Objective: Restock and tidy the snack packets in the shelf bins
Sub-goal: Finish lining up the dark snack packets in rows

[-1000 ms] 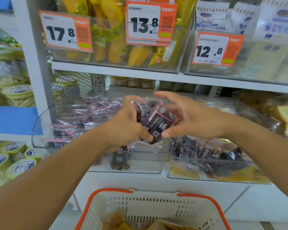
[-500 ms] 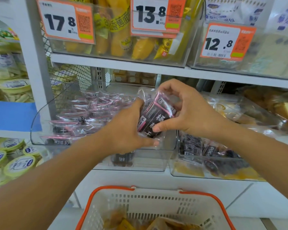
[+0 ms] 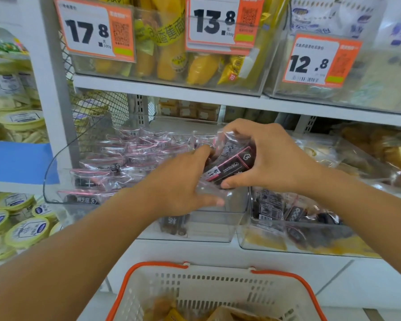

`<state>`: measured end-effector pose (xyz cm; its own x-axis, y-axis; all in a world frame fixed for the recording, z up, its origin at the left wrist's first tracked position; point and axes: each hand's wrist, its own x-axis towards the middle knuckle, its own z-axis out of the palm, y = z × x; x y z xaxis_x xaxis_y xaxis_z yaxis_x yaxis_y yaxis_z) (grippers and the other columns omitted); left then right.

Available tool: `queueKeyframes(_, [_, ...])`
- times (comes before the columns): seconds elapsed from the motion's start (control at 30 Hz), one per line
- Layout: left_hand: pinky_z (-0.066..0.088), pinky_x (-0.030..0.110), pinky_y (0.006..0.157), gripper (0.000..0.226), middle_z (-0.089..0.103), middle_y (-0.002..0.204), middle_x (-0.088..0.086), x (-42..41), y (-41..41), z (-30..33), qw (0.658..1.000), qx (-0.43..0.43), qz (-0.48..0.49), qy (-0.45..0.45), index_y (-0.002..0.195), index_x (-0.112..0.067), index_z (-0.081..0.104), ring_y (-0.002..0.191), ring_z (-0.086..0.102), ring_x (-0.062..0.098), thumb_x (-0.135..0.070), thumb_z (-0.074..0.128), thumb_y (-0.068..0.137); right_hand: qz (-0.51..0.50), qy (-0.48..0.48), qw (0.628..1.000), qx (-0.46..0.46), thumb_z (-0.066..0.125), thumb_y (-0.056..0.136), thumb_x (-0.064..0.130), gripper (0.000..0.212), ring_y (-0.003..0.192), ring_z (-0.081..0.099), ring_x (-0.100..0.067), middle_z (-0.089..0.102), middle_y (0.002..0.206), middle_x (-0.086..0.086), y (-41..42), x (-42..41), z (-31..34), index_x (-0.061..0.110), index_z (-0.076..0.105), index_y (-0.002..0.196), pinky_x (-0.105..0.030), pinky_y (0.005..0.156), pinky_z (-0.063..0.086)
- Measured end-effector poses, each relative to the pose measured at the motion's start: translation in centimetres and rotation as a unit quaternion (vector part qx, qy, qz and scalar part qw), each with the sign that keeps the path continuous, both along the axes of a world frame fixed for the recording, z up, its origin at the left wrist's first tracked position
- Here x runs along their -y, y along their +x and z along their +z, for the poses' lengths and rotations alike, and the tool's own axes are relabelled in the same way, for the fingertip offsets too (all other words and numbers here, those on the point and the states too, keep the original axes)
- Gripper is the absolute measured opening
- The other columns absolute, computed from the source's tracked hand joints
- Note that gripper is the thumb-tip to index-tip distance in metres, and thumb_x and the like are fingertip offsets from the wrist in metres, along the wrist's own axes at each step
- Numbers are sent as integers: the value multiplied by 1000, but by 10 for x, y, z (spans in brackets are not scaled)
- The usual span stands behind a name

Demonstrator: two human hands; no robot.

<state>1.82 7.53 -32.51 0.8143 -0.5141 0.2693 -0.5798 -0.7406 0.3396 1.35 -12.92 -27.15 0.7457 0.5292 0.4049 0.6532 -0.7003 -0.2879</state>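
Note:
Both hands hold a small bunch of dark snack packets [image 3: 232,166] with pink edging in clear wrap. My left hand [image 3: 183,184] grips the bunch from the left and below. My right hand [image 3: 271,158] curls over its top and right side, thumb underneath. The bunch is just above the right end of a clear shelf bin [image 3: 56,179] that holds several matching pink-edged packets [image 3: 125,156] in rows.
A second clear bin [image 3: 248,242] to the right holds dark packets and yellow ones. Above, bins of yellow snacks carry price tags 17.8, 13.8 and 12.8. An orange-rimmed white basket [image 3: 218,288] with snacks sits below. Lidded tubs [image 3: 21,225] fill the left shelves.
Both hands have carried the packet bunch up and forward, from in front of the bin to over its right end. The right hand has curled over the top of the bunch.

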Motion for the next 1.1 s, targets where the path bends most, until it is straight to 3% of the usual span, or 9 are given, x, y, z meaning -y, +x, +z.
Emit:
queueKeyframes(0.1, [41, 43, 107, 105, 44, 143, -5, -13, 5, 2, 988, 37, 48, 141, 144, -24, 34, 129, 42, 19, -89, 54, 64, -78, -96, 991, 59, 91, 61, 47, 69, 81, 61, -10, 58, 95, 17, -2, -3, 7, 29, 48, 112, -25, 67, 50])
queueKeyframes(0.17, [37, 43, 110, 103, 45, 145, -3, -20, 5, -1, 983, 25, 54, 171, 145, -23, 34, 131, 43, 20, -91, 42, 68, -93, -157, 981, 66, 90, 63, 49, 69, 84, 60, -15, 58, 96, 14, 2, -14, 11, 28, 43, 110, -29, 70, 50])
queueKeyframes(0.3, [29, 41, 114, 85, 41, 151, 2, -24, 5, -6, 969, 31, 75, 231, 149, -19, 28, 138, 39, 23, -74, 43, 86, -134, -288, 947, 53, 92, 63, 42, 71, 77, 55, -25, 50, 82, 4, 30, -42, 5, 20, 44, 110, -35, 63, 46])
queueKeyframes(0.47, [36, 38, 103, 61, 48, 143, 3, -22, 4, -6, 970, 28, 95, 223, 141, -18, 30, 128, 47, 25, -56, 48, 96, -164, -381, 907, -71, 94, 56, 49, 80, 92, 61, -26, 64, 105, -6, 71, -67, 17, 8, 60, 117, -32, 68, 47])
queueKeyframes(0.6, [35, 39, 107, 63, 46, 143, 5, -25, 4, -10, 970, 23, 89, 225, 139, -17, 30, 129, 45, 25, -58, 47, 95, -153, -404, 900, -62, 94, 56, 49, 78, 89, 62, -25, 65, 102, -6, 95, -75, 4, 8, 62, 115, -33, 70, 53])
queueKeyframes(0.77, [31, 43, 115, 77, 41, 146, 4, -31, 8, -10, 971, 9, 84, 225, 137, -21, 28, 135, 38, 24, -69, 54, 83, -133, -374, 916, -50, 95, 56, 44, 92, 85, 57, -22, 63, 108, -2, 119, -68, -33, 15, 48, 130, -33, 69, 49])
queueKeyframes(0.93, [32, 40, 112, 74, 41, 145, 2, -34, 8, -8, 973, -2, 77, 217, 137, -23, 28, 133, 38, 23, -66, 56, 84, -116, -408, 901, -93, 97, 51, 39, 129, 120, 56, -30, 54, 142, -7, 127, -68, -28, 18, 22, 154, -30, 83, 43])
queueKeyframes(1.0, [32, 41, 112, 73, 40, 145, 3, -33, 9, -9, 972, -11, 81, 222, 137, -23, 27, 133, 38, 24, -66, 54, 85, -97, -405, 903, -107, 97, 53, 33, 125, 124, 54, -30, 52, 143, -7, 129, -68, -28, 17, 25, 153, -30, 87, 43])
queueKeyframes(1.1, [33, 41, 109, 71, 40, 144, 4, -30, 11, -8, 969, -25, 91, 230, 135, -21, 27, 132, 38, 24, -63, 55, 86, -56, -387, 914, -105, 97, 57, 20, 102, 115, 55, -26, 57, 131, -4, 135, -63, -31, 22, 42, 142, -30, 83, 41])
